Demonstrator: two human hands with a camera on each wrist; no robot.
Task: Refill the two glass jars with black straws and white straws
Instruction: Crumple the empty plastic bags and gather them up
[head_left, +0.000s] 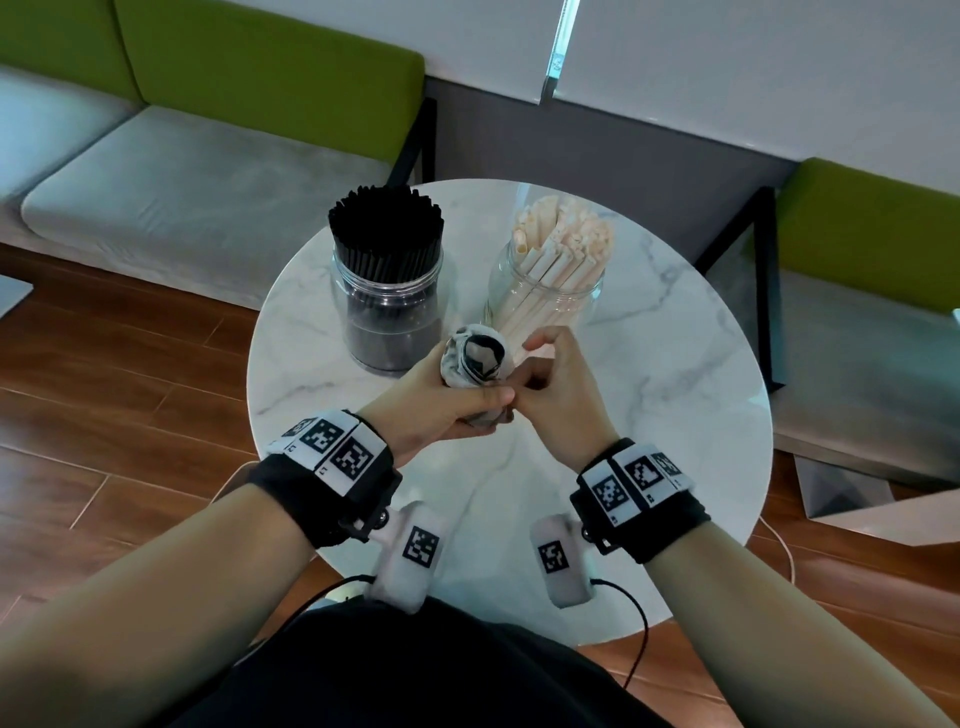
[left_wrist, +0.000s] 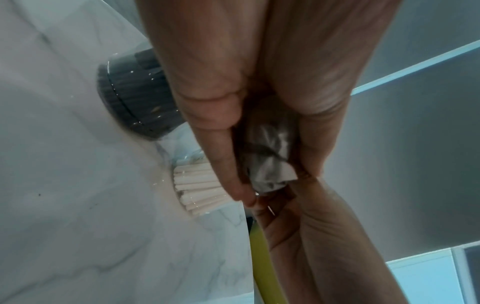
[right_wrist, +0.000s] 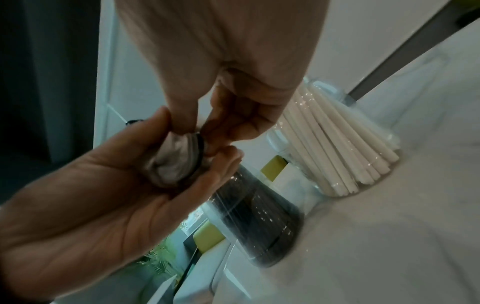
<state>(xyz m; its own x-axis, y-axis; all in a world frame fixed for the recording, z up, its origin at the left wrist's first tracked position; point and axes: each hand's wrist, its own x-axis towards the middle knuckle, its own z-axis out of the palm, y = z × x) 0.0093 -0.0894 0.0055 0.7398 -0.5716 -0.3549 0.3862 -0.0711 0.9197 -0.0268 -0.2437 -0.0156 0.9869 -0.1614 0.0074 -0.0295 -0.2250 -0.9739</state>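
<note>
Your left hand (head_left: 447, 402) has its grip curled round a crumpled wrapper (head_left: 475, 358), its long axis upright; your right hand (head_left: 558, 392) pinches its near edge, touching the left. Both jars stand just beyond on the worktop (head_left: 675, 395) — black straws (head_left: 387, 234) ahead of the left hand, white straws (head_left: 563, 244) ahead of the right. Both look full already. Nothing stands between — only the wrapper occupies you.
</note>
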